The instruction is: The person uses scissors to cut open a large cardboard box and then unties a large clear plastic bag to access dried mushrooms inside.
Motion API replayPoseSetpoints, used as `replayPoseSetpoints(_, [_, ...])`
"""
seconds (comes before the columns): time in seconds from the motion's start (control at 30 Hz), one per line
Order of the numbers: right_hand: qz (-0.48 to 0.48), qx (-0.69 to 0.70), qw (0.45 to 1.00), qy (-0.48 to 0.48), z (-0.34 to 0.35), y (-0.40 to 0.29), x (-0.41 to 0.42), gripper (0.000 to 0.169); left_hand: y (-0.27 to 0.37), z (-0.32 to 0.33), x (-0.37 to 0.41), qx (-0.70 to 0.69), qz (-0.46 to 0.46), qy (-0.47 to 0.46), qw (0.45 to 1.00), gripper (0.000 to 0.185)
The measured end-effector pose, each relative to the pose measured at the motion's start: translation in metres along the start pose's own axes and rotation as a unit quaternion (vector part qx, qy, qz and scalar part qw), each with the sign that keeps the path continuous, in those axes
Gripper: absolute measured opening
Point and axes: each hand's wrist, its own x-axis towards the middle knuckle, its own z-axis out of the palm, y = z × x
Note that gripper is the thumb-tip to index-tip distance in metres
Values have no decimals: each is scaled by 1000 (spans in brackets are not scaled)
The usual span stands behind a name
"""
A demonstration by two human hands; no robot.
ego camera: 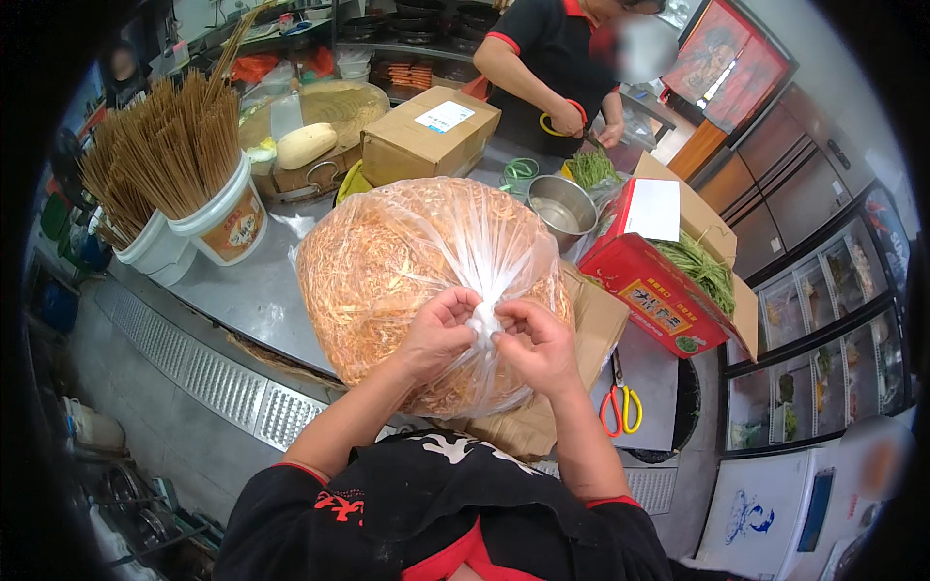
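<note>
A large clear plastic bag (pixel 378 269) full of orange-brown dried shreds stands on the metal table in front of me. Its neck is gathered into a knot (pixel 484 317). My left hand (pixel 443 330) pinches the knot from the left with thumb and fingers. From the right, my right hand (pixel 536 341) pinches the same knotted plastic. Scissors with one red and one yellow handle (pixel 620 410) lie to the right of the bag, beside flattened cardboard (pixel 599 305).
Buckets of thin brown sticks (pixel 221 225) stand at the left. Behind the bag are a closed carton (pixel 429 134), a round chopping block (pixel 349 102) and a steel pot (pixel 561 207). A red box of green stalks (pixel 665 290) stands right. Across the table, a co-worker (pixel 541 65) handles scissors.
</note>
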Motion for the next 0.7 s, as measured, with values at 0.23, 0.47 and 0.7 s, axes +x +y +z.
replayPoseSetpoints(0.23, [159,257,952,-48,0,29,-7,31,7,-4,-6,-79,-68,7,995,32])
replayPoseSetpoints(0.47, [85,116,990,14,17,49,-9,35,13,10,-9,5,-115,122,986,28])
replayPoseSetpoints(0.7, [-23,-204,977,66,35,33,-16,42,15,15,-23,448,108,24,887,51])
